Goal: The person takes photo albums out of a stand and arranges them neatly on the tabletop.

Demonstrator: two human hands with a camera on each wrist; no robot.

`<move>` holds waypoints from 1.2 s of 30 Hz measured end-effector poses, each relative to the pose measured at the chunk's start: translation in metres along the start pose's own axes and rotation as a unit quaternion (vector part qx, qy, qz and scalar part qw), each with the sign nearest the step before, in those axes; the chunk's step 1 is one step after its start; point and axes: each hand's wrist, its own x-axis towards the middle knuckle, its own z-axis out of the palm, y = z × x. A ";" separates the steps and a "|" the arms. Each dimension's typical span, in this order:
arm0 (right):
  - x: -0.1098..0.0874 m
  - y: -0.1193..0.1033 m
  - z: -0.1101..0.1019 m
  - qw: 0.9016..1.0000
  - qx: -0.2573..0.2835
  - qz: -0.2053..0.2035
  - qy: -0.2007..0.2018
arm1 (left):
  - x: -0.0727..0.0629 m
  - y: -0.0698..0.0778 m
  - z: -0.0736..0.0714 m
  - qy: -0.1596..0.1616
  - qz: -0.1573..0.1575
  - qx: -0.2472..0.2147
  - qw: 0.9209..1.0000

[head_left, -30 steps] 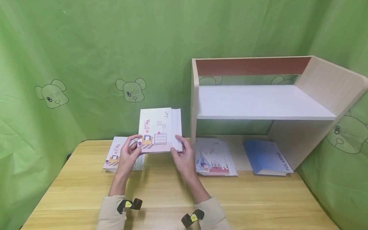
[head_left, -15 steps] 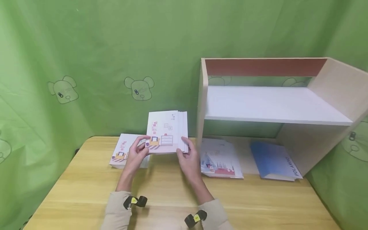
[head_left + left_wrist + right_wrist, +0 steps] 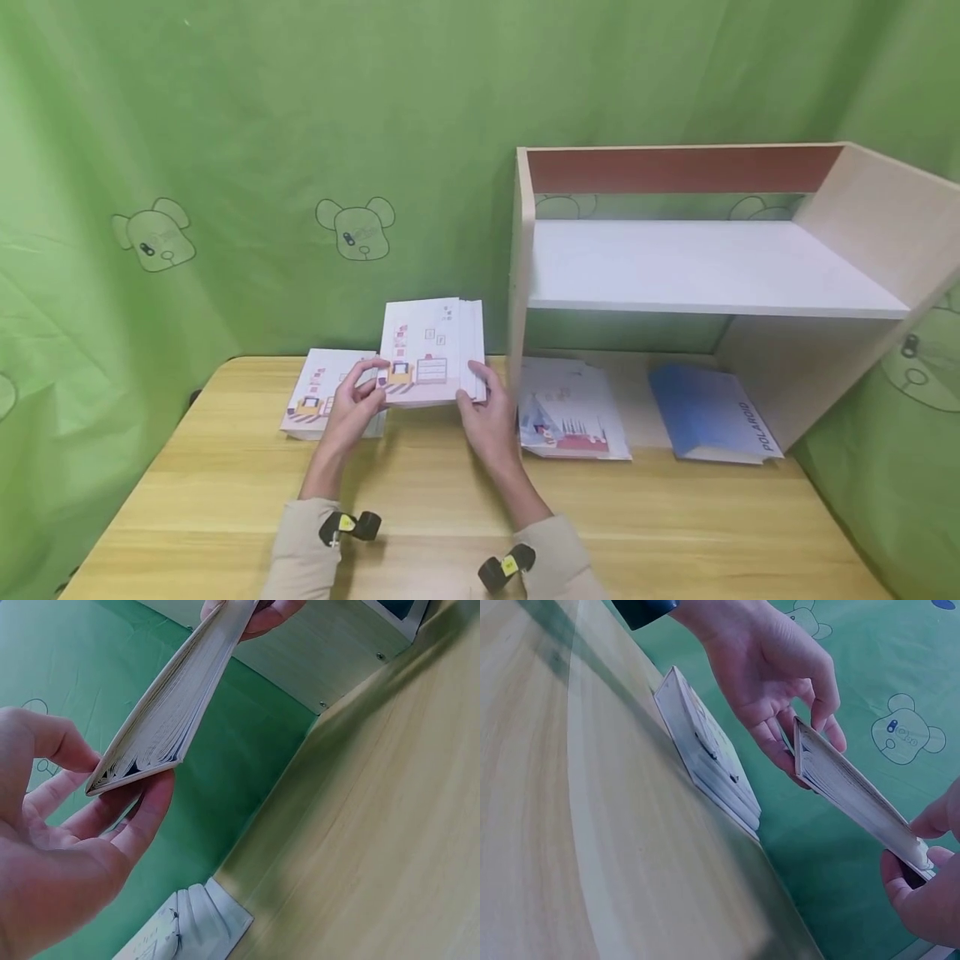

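Head | left hand (image 3: pixel 351 412), right hand (image 3: pixel 491 417): both pinching white book (image 3: pixel 423 350) | low in shelf (image 3: pixel 712 265): tent-print book (image 3: pixel 576 412), blue book (image 3: pixel 708 412)

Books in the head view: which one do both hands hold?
The white book pinched between left hand and right hand; the far-left white book, tent-picture book and blue book are in neither hand.

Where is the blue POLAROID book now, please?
In the head view, the blue POLAROID book sits low in the wooden shelf at right, right of the white tent-picture book.
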 end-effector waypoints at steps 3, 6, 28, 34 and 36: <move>0.000 0.002 0.000 1.000 0.005 0.001 -0.002 | 0.001 -0.002 -0.001 0.002 -0.005 0.006 1.000; 0.000 0.002 0.000 1.000 0.008 0.006 -0.003 | 0.002 -0.005 -0.002 0.006 -0.014 0.022 1.000; -0.004 0.014 0.005 0.999 -0.025 0.035 0.019 | 0.000 -0.016 -0.006 0.007 -0.071 0.067 0.995; -0.005 0.022 0.009 0.999 -0.017 0.037 0.019 | -0.001 -0.018 -0.006 0.010 -0.077 0.082 0.994; -0.005 0.023 0.010 0.999 -0.017 0.034 0.020 | -0.001 -0.019 -0.007 0.010 -0.077 0.086 0.993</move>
